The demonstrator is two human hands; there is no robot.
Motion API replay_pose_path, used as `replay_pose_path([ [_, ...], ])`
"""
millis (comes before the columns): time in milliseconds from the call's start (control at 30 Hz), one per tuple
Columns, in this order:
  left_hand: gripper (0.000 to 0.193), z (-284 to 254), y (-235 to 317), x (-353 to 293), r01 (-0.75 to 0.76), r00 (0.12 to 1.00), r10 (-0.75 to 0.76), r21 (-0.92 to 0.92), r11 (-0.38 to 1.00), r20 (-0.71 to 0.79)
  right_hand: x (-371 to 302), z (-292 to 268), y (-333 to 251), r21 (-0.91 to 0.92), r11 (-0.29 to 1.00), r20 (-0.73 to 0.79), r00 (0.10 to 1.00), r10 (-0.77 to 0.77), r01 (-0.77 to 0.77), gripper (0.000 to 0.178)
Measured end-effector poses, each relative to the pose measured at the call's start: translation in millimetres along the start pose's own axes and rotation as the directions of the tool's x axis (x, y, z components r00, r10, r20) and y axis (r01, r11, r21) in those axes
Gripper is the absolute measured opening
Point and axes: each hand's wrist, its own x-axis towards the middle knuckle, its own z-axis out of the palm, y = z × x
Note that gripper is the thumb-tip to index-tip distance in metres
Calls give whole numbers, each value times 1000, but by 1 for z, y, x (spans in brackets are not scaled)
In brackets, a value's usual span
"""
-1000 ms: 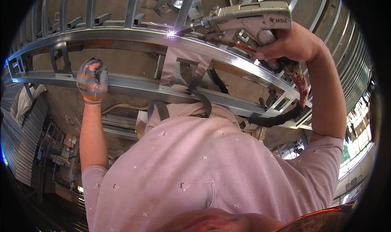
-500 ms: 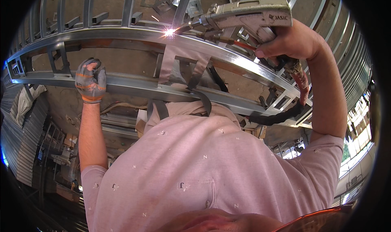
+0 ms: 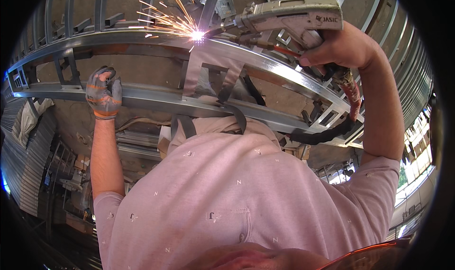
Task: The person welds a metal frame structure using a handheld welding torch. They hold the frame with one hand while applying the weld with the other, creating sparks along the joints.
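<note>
My right hand [image 3: 348, 47], bare, is wrapped round the grip of a grey handheld welding gun [image 3: 289, 15] at the upper right. Its narrow nozzle points left, and a bright spark point glows at the tip on the far metal rail [image 3: 156, 39]. Orange sparks [image 3: 166, 21] fan out up and to the left. On the left, my left hand [image 3: 104, 92] wears a grey and orange glove with bare fingertips. It lies at the near metal rail [image 3: 156, 101], fingers curled in, with nothing seen in them. Flat plates with rectangular cutouts [image 3: 192, 76] join the two rails.
A thick dark hose [image 3: 322, 136] trails from the gun past my right side. Metal bars [image 3: 100, 9] run away from the far rail. Cut plates [image 3: 225, 4] lie on the floor beyond. Corrugated sheets [image 3: 28, 161] stand at the left.
A fan of orange sparks has appeared up and left of the nozzle tip. The gun and my right hand have shifted very slightly right; my left hand has moved slightly left.
</note>
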Motion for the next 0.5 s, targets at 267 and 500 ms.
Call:
replay_pose_path([
  [267, 20, 0, -3, -4, 18, 1000, -18, -6, 1000, 14, -2, -2, 0, 11, 999, 32, 999, 32, -33, 37],
  [500, 20, 1, -4, -4, 12, 1000, -12, -16, 1000, 5, -5, 1, 6, 55, 998, -14, 1000, -15, 16, 40],
])
